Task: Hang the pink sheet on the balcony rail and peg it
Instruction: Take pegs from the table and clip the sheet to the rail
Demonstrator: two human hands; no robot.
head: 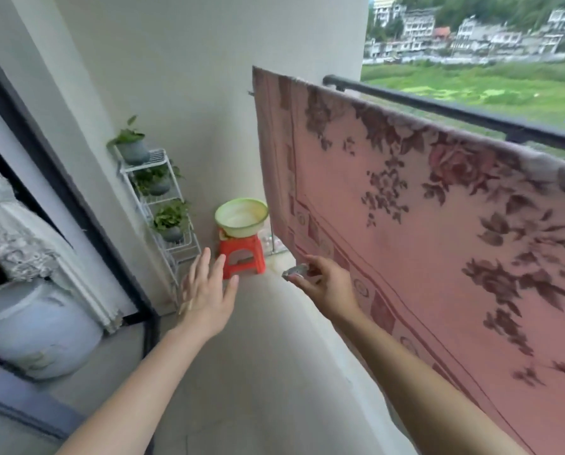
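The pink sheet [422,231] with dark floral print hangs spread along the right side, draped over an inner line or rail just inside the black balcony rail [438,110]. My right hand [324,284] is held out in front of the sheet's lower border, fingers closed on a small grey peg [296,270]. My left hand [205,290] floats in mid-air to its left, fingers apart, holding nothing. No peg is visible on the sheet's top edge.
A green basin [241,218] sits on a red plastic stool [241,257] in the far corner. A white rack [163,208] with potted plants stands by the wall. A large white jar [38,326] and a dark door frame are at left.
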